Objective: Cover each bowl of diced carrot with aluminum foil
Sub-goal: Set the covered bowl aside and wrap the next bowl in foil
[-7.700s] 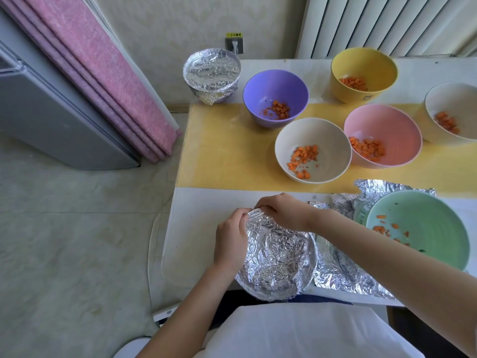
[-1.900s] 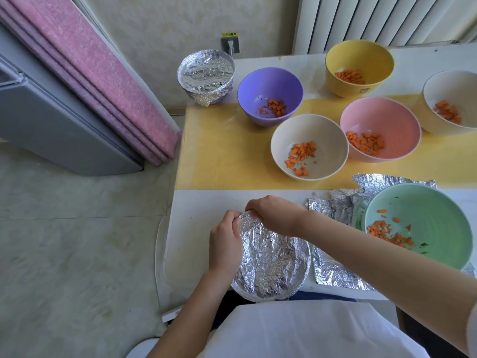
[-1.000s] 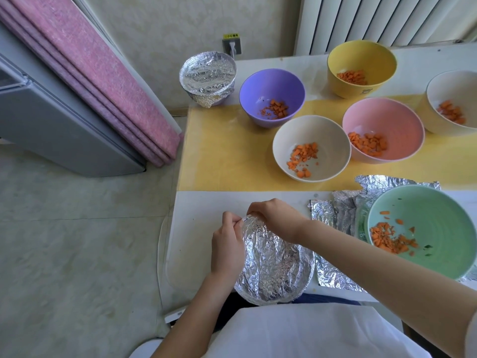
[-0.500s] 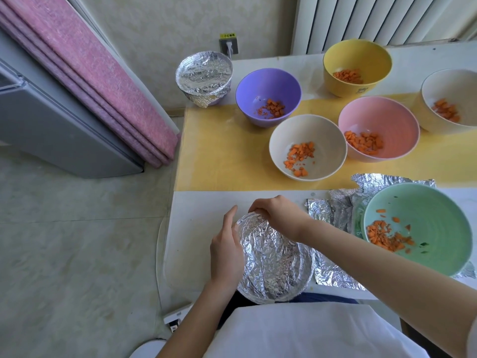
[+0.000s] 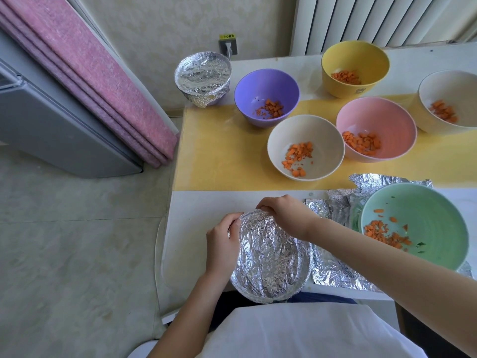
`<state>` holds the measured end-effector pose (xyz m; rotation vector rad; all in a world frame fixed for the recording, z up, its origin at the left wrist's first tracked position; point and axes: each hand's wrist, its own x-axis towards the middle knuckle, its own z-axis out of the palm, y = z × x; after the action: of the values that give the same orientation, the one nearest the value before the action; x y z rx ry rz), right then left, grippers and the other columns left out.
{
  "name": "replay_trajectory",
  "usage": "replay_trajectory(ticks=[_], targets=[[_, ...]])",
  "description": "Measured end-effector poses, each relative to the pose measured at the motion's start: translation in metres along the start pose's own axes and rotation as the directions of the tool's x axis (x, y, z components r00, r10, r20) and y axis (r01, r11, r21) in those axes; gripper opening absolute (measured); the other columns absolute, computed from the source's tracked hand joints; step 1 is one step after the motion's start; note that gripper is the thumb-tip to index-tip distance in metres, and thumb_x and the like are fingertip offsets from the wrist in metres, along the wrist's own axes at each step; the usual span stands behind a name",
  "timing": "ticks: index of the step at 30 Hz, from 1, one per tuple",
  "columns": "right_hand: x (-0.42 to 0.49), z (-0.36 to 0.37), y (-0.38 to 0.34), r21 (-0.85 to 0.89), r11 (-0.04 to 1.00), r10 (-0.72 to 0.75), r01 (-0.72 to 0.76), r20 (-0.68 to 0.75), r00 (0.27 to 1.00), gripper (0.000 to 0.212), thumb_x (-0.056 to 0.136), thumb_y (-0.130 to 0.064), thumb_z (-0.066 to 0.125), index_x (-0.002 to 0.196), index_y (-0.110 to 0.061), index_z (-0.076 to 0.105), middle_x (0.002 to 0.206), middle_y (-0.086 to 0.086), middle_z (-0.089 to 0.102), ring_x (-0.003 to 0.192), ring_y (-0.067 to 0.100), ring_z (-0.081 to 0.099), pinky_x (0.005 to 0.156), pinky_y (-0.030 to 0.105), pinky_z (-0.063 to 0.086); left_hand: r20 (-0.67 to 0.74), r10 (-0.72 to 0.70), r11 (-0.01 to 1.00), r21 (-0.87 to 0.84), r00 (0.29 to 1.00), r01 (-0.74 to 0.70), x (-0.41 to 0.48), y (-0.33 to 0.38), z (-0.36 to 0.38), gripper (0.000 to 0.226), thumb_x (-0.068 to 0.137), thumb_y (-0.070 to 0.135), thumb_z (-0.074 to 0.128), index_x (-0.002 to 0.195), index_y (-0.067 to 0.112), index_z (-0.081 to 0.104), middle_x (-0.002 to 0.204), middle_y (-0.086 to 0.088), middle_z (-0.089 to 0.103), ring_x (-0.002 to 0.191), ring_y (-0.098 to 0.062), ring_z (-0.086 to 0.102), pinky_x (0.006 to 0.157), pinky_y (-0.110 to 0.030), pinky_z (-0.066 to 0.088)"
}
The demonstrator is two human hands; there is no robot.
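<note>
A foil-covered bowl (image 5: 271, 257) is seen at the near edge of a white table (image 5: 201, 205), directly in front of the person. Its left rim is gripped by the left hand (image 5: 223, 241), with the fingers curled over the foil. The far rim is pinched by the right hand (image 5: 284, 215). For a snug cover, the foil should be pressed down and tucked under the rim all the way round, while the bowl is steadied so it is not nudged off the edge.
</note>
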<state>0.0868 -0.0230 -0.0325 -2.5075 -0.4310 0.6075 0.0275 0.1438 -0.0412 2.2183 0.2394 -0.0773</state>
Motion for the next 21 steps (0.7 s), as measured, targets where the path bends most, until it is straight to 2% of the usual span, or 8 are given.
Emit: replay_trajectory(ticks=[3, 6, 9, 12, 15, 19, 21], targets=[[-0.002, 0.003, 0.002, -0.05, 0.999, 0.001, -0.002, -0.01, 1.0, 0.025, 0.097, -0.011, 0.042, 0.115, -0.019, 0.058, 0.097, 0.009, 0.068, 0.086, 0.029, 0.063, 0.07, 0.038, 0.051, -0.009, 0.013, 1.0, 0.006, 1.0, -0.013, -0.001, 0.002, 0.002, 0.017, 0.093, 0.009, 0.053, 0.099, 0.012, 0.069, 0.073, 0.005, 0.065, 0.065, -0.007, 0.053, 0.061, -0.02, 0.041], [-0.003, 0.002, -0.001, -0.14, 0.99, -0.001, 0.002, 0.005, 1.0, 0.032, 0.092, 0.001, 0.04, 0.115, -0.016, 0.055, 0.095, 0.008, 0.065, 0.079, 0.027, 0.059, 0.063, 0.034, 0.045, -0.024, 0.008, 1.0, 0.015, 1.0, -0.007, -0.003, 0.004, 0.004, 0.017, 0.093, 0.007, 0.052, 0.097, 0.01, 0.069, 0.073, 0.0, 0.066, 0.067, -0.014, 0.053, 0.063, -0.027, 0.041], [-0.001, 0.002, -0.006, -0.232, 0.972, -0.033, 0.037, 0.023, 0.999, 0.035, 0.09, 0.002, 0.039, 0.118, -0.015, 0.052, 0.104, 0.007, 0.064, 0.086, 0.028, 0.06, 0.066, 0.033, 0.044, -0.033, 0.013, 1.0, 0.029, 0.999, -0.012, -0.003, 0.004, 0.003, 0.018, 0.093, 0.006, 0.052, 0.099, 0.009, 0.069, 0.079, 0.001, 0.068, 0.066, -0.012, 0.055, 0.063, -0.023, 0.041], [-0.001, 0.003, -0.015, -0.208, 0.973, -0.093, 0.099, 0.036, 0.995, 0.038, 0.095, -0.005, 0.04, 0.128, -0.021, 0.049, 0.117, 0.0, 0.061, 0.101, 0.023, 0.06, 0.066, 0.026, 0.034, -0.043, 0.011, 0.999, 0.037, 0.999, -0.009, -0.003, 0.004, 0.004, 0.019, 0.092, 0.006, 0.052, 0.102, 0.007, 0.069, 0.086, -0.002, 0.07, 0.073, -0.015, 0.059, 0.066, -0.021, 0.04], [-0.002, -0.002, -0.024, -0.245, 0.968, -0.04, 0.047, 0.033, 0.999, 0.034, 0.096, -0.007, 0.038, 0.123, -0.02, 0.053, 0.109, 0.006, 0.064, 0.096, 0.026, 0.059, 0.061, 0.026, 0.028, -0.043, 0.019, 0.999, 0.039, 0.999, -0.017, -0.004, 0.004, 0.004, 0.019, 0.092, 0.005, 0.052, 0.102, 0.008, 0.069, 0.086, -0.002, 0.071, 0.074, -0.017, 0.06, 0.066, -0.021, 0.04], [0.005, -0.012, -0.035, -0.364, 0.931, 0.009, 0.036, 0.12, 0.993, 0.034, 0.089, 0.001, 0.04, 0.118, -0.01, 0.056, 0.105, 0.013, 0.062, 0.094, 0.031, 0.059, 0.063, 0.031, 0.034, -0.054, 0.024, 0.999, 0.046, 0.998, -0.021, -0.002, 0.005, 0.003, 0.019, 0.091, 0.005, 0.054, 0.1, 0.009, 0.07, 0.077, -0.002, 0.069, 0.068, -0.022, 0.058, 0.063, -0.023, 0.039], [0.009, -0.012, -0.039, -0.358, 0.932, 0.002, 0.056, 0.159, 0.987, 0.032, 0.09, 0.001, 0.04, 0.117, -0.008, 0.055, 0.106, 0.013, 0.061, 0.095, 0.032, 0.059, 0.063, 0.032, 0.035, -0.057, 0.017, 0.999, 0.043, 0.998, -0.015, -0.002, 0.004, 0.003, 0.02, 0.091, 0.005, 0.053, 0.101, 0.01, 0.07, 0.077, -0.002, 0.069, 0.066, -0.021, 0.057, 0.062, -0.021, 0.038]])
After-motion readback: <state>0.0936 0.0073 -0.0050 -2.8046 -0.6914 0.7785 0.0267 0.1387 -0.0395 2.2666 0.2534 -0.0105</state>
